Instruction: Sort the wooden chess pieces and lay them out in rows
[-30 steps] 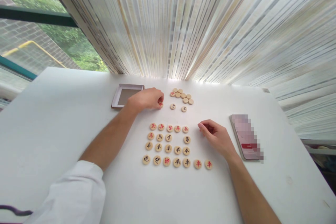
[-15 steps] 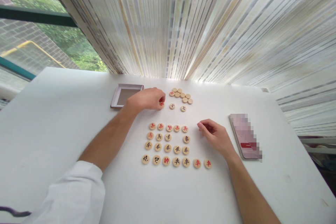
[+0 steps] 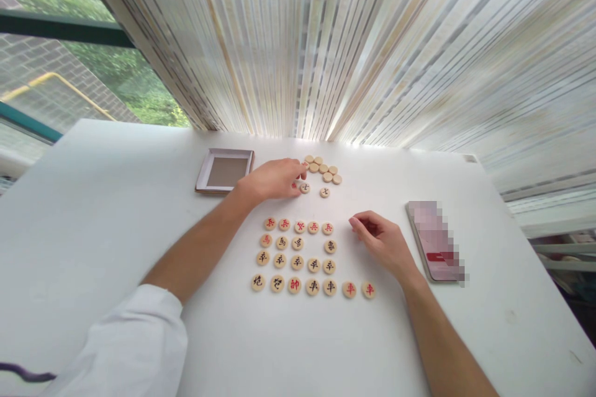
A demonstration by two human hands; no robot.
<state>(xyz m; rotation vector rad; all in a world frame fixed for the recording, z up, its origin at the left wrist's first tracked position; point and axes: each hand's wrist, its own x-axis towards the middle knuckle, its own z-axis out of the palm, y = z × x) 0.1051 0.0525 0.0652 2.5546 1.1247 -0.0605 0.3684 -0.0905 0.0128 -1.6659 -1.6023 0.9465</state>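
My left hand [image 3: 279, 178] reaches over the far part of the white table [image 3: 223, 335], its fingers curled around a red-marked Chinese chess piece [image 3: 294, 185] that shows only in part. A black-marked piece [image 3: 305, 188] lies right by its fingertips, and another black-marked piece [image 3: 325, 193] lies further right. Behind them is a cluster of face-down pieces [image 3: 323, 169]. My right hand [image 3: 377, 237] rests on the table with fingers curled in and nothing visible in them. To its left, round pieces lie face up in rows, such as a red-marked one [image 3: 328, 228] and a black-marked one [image 3: 330, 246].
An open shallow box [image 3: 249, 175] stands at the back left, beside my left forearm. A phone [image 3: 426, 248] with a blurred screen lies right of my right hand. Striped curtains [image 3: 298, 74] hang along the far table edge, with a window at left.
My left hand has moved a little to the right, and the red-marked piece has shifted right with it toward the black-marked piece. My right hand has stayed in place.
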